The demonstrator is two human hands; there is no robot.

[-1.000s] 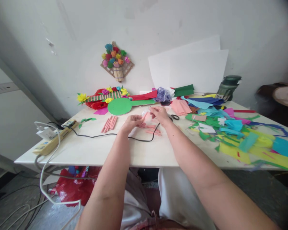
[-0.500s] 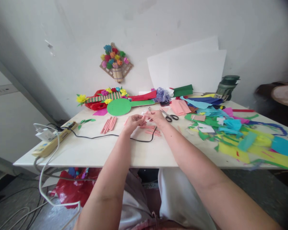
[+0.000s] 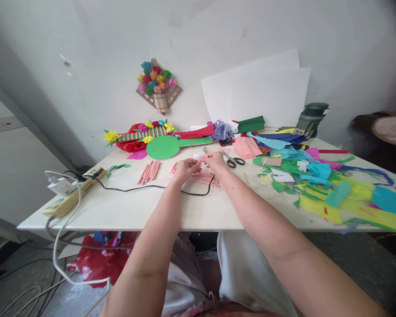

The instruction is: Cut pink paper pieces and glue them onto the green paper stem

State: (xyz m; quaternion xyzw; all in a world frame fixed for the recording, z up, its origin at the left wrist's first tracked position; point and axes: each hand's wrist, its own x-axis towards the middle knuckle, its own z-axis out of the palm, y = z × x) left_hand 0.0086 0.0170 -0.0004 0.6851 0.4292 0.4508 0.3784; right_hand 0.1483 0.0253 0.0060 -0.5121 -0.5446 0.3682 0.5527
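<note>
My left hand (image 3: 185, 169) and my right hand (image 3: 215, 161) meet over the middle of the white table (image 3: 152, 207). Both are pinched on a small pink paper piece (image 3: 201, 162) held between them. More pink paper strips (image 3: 208, 179) lie on the table just under my hands. A bundle of rolled pink paper sticks (image 3: 149, 171) lies to the left of my left hand. Black-handled scissors (image 3: 233, 160) lie to the right of my right hand. A black cable (image 3: 145, 187) runs across the table below my hands.
A power strip (image 3: 73, 194) with a white charger sits at the table's left edge. Colourful paper scraps (image 3: 330, 185) cover the right side. A green paper disc (image 3: 163, 147) and paper flowers (image 3: 141, 132) lie at the back. White sheets (image 3: 257, 94) lean on the wall.
My hands have come closer together around the pink piece. The view has shifted slightly; nothing else on the table has moved.
</note>
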